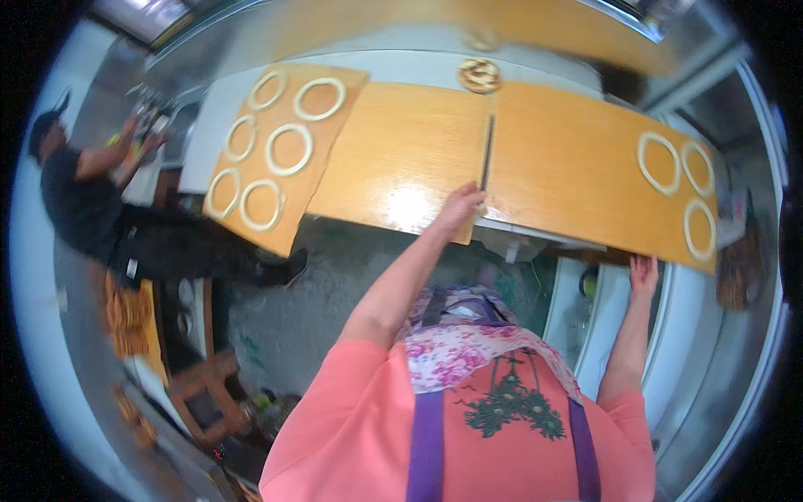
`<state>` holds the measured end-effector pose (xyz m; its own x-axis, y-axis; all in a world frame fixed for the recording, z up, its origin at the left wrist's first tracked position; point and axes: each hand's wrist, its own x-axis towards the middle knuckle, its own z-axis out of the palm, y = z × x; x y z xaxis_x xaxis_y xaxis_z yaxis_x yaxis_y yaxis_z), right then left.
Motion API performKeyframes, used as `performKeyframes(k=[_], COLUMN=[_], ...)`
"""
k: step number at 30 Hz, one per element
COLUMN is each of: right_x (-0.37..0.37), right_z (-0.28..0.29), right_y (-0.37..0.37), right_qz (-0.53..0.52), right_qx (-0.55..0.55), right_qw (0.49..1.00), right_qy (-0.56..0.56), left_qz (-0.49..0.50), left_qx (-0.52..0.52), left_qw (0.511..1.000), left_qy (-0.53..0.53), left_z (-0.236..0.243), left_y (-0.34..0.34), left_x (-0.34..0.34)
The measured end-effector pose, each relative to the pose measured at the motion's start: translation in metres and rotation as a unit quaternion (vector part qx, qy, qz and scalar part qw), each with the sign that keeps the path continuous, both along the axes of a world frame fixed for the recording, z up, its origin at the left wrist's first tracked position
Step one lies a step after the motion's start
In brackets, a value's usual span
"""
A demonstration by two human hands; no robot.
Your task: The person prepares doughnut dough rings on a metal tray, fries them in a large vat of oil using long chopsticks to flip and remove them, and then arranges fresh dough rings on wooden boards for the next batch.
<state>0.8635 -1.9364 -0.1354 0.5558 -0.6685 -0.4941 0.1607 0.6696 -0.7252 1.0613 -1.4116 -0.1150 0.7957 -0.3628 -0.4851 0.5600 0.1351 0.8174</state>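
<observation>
A wooden board (577, 159) lies across the right of the counter, carrying three pale dough rings (659, 164) near its right end. At its near left corner, my left hand (460, 206) is closed on the board's edge, beside a narrow dark gap. My right hand (642, 274) grips the near edge further right, its fingertips against the wood. Left of the gap lies a glossy middle board (401, 155). Beyond it, a tilted left board (330, 180) bears several dough rings (288, 149) in two rows. My fingers under the right board are hidden.
A brown and white twisted ring (479, 75) sits at the back of the counter (401, 65). On the left stands a person in dark clothes (84, 209), hands raised. Stacked brown pieces (127, 314) and a brown crate (207, 397) are lower left. White panels (602, 318) stand below the right board.
</observation>
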Motion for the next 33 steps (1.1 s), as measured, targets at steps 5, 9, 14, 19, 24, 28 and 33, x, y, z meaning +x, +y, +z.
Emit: performKeyframes(k=[5,9,14,19,24,28,33], right_x=[0.025,0.021,0.038,0.025,0.015,0.004,-0.017], right_z=[-0.011,-0.018,0.014,0.043,0.077,0.087,0.087], right_y=[-0.035,-0.058,-0.018,-0.003,0.011,0.011,0.008], right_qz=[0.008,0.022,-0.040,-0.074,-0.059,-0.044,-0.046], right_qx=[0.018,0.007,-0.022,-0.013,-0.057,-0.042,-0.035], right_qw=[0.999,0.999,0.998,0.996,0.995,0.997,0.998], right_qy=[-0.034,-0.036,-0.050,-0.044,-0.061,-0.054,-0.033], left_qz=[0.032,0.050,0.067,0.083,0.130,0.183,0.212], left_qx=[0.107,0.146,0.194,0.186,0.372,0.313,0.279], left_qw=[0.994,0.988,0.977,0.977,0.890,0.923,0.929], left_qy=[0.008,-0.032,-0.052,-0.070,-0.230,-0.125,-0.115], left_z=[0.000,-0.031,-0.040,-0.014,-0.009,0.004,0.011], left_y=[-0.037,-0.063,-0.067,-0.077,-0.077,-0.076,-0.062], left_x=[-0.021,-0.017,-0.011,-0.007,-0.007,-0.013,-0.041])
